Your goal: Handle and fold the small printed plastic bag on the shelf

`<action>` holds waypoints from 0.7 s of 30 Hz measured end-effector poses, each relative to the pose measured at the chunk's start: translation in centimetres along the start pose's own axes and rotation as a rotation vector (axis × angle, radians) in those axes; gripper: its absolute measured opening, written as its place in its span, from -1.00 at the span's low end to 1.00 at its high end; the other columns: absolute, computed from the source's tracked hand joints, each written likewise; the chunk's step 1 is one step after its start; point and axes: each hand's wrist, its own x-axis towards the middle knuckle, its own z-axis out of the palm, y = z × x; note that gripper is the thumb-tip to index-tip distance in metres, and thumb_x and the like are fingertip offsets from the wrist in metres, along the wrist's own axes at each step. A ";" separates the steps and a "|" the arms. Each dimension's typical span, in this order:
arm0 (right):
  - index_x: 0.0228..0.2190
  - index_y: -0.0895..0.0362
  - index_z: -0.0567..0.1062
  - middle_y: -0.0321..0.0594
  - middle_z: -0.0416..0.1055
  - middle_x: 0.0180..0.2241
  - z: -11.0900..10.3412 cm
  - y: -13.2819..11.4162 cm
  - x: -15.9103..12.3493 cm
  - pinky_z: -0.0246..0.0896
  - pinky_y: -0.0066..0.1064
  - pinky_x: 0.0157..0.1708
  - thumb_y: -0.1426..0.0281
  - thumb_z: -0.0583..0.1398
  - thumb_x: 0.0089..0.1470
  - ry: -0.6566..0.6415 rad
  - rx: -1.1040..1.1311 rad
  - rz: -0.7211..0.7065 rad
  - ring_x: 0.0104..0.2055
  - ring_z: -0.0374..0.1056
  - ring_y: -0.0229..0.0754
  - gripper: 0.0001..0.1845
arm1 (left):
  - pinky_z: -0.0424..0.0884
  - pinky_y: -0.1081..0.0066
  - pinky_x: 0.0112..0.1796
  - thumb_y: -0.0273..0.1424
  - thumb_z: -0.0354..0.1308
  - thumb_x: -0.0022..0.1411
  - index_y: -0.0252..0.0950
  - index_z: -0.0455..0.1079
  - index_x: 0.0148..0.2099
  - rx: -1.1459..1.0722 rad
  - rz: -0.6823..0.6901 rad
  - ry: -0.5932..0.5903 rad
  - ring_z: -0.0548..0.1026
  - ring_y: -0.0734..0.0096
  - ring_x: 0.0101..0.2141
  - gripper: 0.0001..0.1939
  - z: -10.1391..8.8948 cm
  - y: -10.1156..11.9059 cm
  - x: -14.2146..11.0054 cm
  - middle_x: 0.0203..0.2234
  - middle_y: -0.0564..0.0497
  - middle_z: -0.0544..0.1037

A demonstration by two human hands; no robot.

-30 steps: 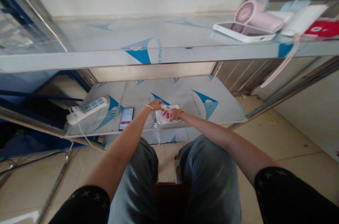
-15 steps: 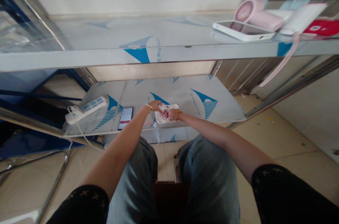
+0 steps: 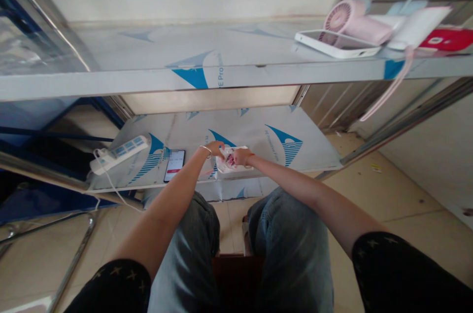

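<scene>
Head view: white tray between fingers of both hands.

Lower shelf grey with blue, part-striped prints, power strip on it white with blue panels, tray on it white, fan above it pale pink, sleeves before it black, pale crosses noted

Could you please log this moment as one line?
left hand: at white tray | right hand: at white tray | phone: lower shelf | power strip: lower shelf
</scene>
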 end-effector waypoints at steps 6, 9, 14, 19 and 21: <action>-0.30 0.19 0.61 -0.10 0.53 -0.31 -2.3 0.8 0.1 0.18 -0.52 -0.40 0.32 0.24 -0.02 0.020 0.105 0.063 -0.35 0.43 -0.18 -0.74 | 0.32 0.49 -0.20 -0.35 0.32 -0.15 -0.25 0.37 0.01 0.017 0.005 0.006 0.43 0.23 -0.10 -0.41 0.2 -0.1 0.3 -0.07 -0.04 0.48; -0.24 0.12 0.61 -0.17 0.54 -0.26 -2.7 1.1 0.4 0.15 -0.57 -0.41 0.32 0.22 0.00 0.113 0.167 0.015 -0.32 0.43 -0.23 -0.72 | 0.32 0.48 -0.21 -0.35 0.32 -0.15 -0.28 0.37 0.01 0.016 0.012 0.004 0.44 0.23 -0.12 -0.41 0.1 0.0 0.2 -0.09 -0.07 0.50; -0.20 0.09 0.60 -0.22 0.53 -0.20 -2.2 0.4 1.0 0.13 -0.60 -0.40 0.25 0.21 0.04 0.153 0.236 -0.056 -0.27 0.43 -0.26 -0.70 | 0.32 0.46 -0.18 -0.36 0.32 -0.15 -0.25 0.40 -0.03 0.015 0.053 0.021 0.45 0.24 -0.12 -0.45 -0.1 0.3 -0.1 -0.08 -0.04 0.50; -0.21 0.11 0.60 -0.21 0.54 -0.25 -1.7 -0.2 1.5 0.12 -0.60 -0.42 0.24 0.24 0.01 0.127 0.283 -0.096 -0.30 0.43 -0.25 -0.68 | 0.32 0.44 -0.16 -0.41 0.32 -0.15 -0.28 0.40 -0.02 -0.012 0.050 0.015 0.45 0.22 -0.12 -0.45 -0.2 0.6 -0.1 -0.08 -0.08 0.51; -0.19 0.11 0.59 -0.20 0.53 -0.23 -1.8 0.0 1.6 0.12 -0.60 -0.42 0.22 0.24 0.02 0.161 0.280 -0.112 -0.29 0.43 -0.25 -0.67 | 0.32 0.44 -0.14 -0.42 0.32 -0.16 -0.28 0.39 0.00 -0.019 0.062 0.024 0.45 0.20 -0.10 -0.43 -0.2 0.8 -0.2 -0.06 -0.08 0.50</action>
